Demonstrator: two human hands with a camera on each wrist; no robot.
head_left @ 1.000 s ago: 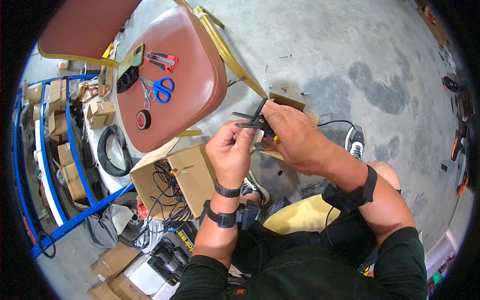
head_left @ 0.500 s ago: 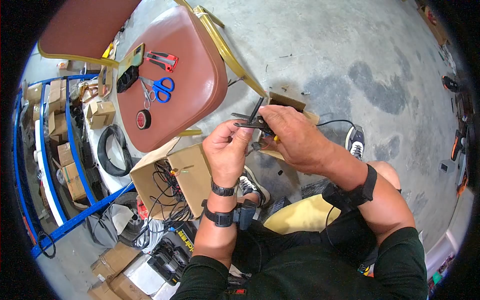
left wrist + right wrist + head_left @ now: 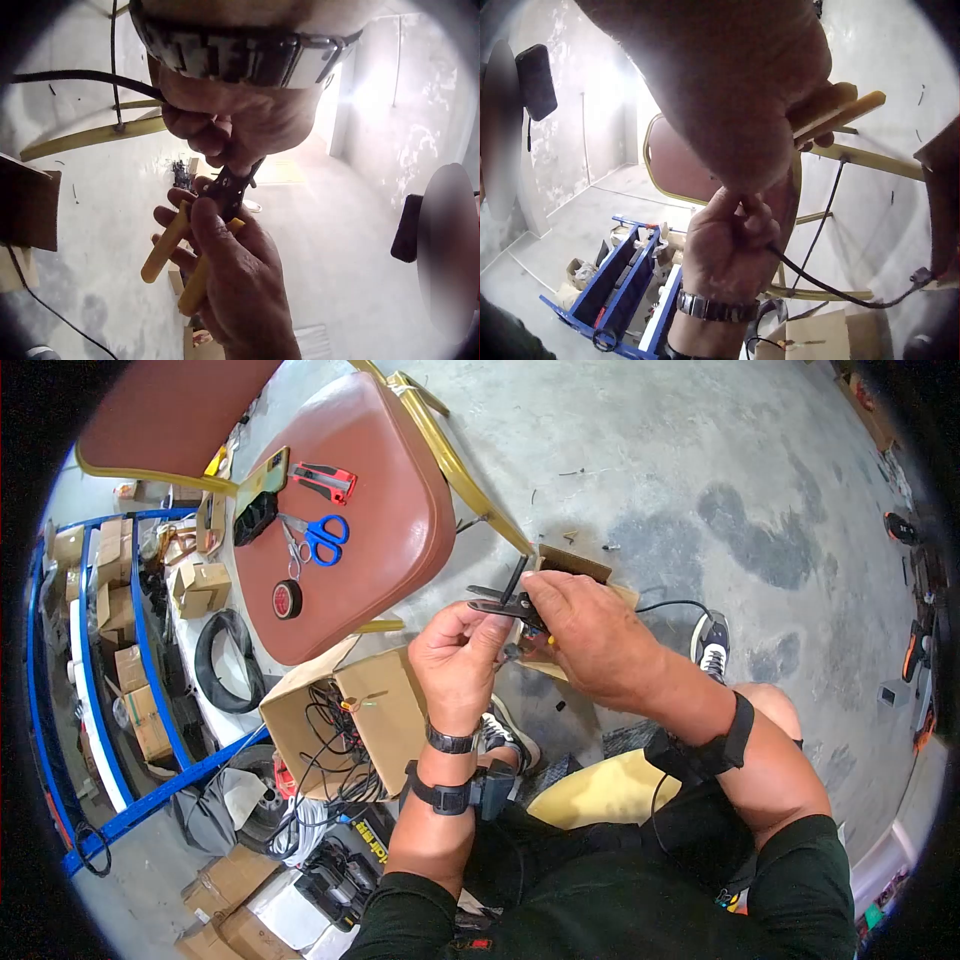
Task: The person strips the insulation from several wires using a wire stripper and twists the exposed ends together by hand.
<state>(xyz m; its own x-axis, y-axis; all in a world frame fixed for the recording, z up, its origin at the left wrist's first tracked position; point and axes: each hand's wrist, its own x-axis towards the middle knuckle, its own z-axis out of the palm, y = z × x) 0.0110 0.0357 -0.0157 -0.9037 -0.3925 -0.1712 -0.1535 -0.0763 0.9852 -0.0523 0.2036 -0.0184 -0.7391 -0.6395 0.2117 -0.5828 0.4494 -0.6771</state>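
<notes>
In the head view my left hand (image 3: 455,660) pinches a black cable (image 3: 516,574) between thumb and fingers, its short end pointing up and away. My right hand (image 3: 600,630) grips wire strippers with a flat black head (image 3: 500,604) and yellow handles (image 3: 165,251). The head's two jaws lie across the cable, just beyond my left thumb tip. From the left wrist, the handles stand apart, with the right thumb over the tool near its pivot. The long part of the cable (image 3: 817,279) trails from my left hand in the right wrist view.
A brown chair (image 3: 370,510) carries blue scissors (image 3: 326,540), a red cutter knife (image 3: 325,482), black tape (image 3: 287,599) and a phone (image 3: 272,472). A carton (image 3: 380,700) of tangled cables stands by the left forearm. Another open box (image 3: 575,563) sits beyond the right hand. Blue shelving (image 3: 160,650) lines the left.
The strippers' jaws have drawn slightly closer together around the cable. The cable's tip and the left hand have shifted a little leftward; the right hand has dipped slightly.
</notes>
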